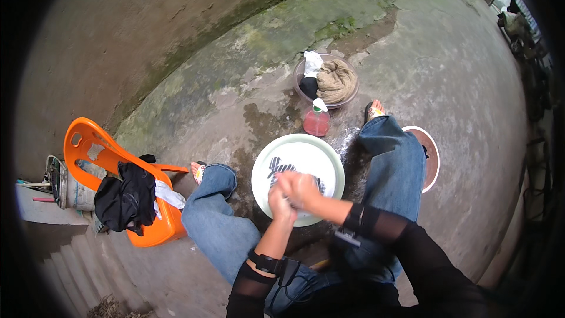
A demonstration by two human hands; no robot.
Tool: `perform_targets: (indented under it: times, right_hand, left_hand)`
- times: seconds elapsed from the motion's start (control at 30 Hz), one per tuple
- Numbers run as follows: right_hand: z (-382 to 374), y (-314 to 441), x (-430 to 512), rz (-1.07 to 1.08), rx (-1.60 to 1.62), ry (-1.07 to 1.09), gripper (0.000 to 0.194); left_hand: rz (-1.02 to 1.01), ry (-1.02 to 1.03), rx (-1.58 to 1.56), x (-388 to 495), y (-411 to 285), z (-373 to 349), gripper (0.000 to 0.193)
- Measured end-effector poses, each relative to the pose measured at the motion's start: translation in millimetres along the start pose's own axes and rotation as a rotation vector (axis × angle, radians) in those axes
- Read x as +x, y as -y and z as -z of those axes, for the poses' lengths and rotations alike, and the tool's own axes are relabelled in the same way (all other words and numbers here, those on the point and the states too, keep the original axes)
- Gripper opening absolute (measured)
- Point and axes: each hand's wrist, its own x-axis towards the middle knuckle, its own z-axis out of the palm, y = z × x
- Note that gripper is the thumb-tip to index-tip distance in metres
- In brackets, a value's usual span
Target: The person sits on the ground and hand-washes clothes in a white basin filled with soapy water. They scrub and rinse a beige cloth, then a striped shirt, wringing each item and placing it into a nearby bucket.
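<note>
My left hand (280,202) and my right hand (302,191) are pressed together over a pale green plastic basin (260,155) that stands between my feet. Both are closed on a black-and-white striped cloth (281,166). Part of it spreads beyond my fingers toward the far side of the basin, and a bit shows to the right of my hands. Motion blurs my right hand, and the cloth between my palms is hidden. White suds or pale liquid (311,154) fill the basin around the cloth.
Beyond the basin stand a pump bottle of pink liquid (316,123) and a tub (298,80) holding a beige knit, white and black cloths. An orange plastic chair (165,225) on the left bears dark clothes (128,196). Behind my right leg is a white-rimmed bucket (433,159). Steps (75,269) descend lower left.
</note>
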Motion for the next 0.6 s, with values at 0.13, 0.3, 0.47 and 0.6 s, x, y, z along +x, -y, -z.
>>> perform_targets:
  times: [0.13,0.3,0.47,0.6]
  right_hand:
    - [-4.7,2.1,-3.1,0.121,-0.040,0.022,0.033]
    - [-5.0,4.7,-5.3,0.044,0.028,0.004,0.026]
    - [-1.6,6.4,-7.1,-0.004,-0.115,0.030,0.024]
    - [0.9,7.6,-6.5,0.043,0.015,0.058,0.025]
  left_hand:
    - [0.042,0.146,-0.280,-1.3,-0.7,0.1,0.022]
    - [0.003,-0.102,-0.153,-6.0,-0.7,-8.2,0.018]
    - [0.127,-0.315,0.060,-6.4,-3.1,-6.3,0.021]
    - [-0.089,-0.012,0.088,-5.8,-1.1,-6.4,0.021]
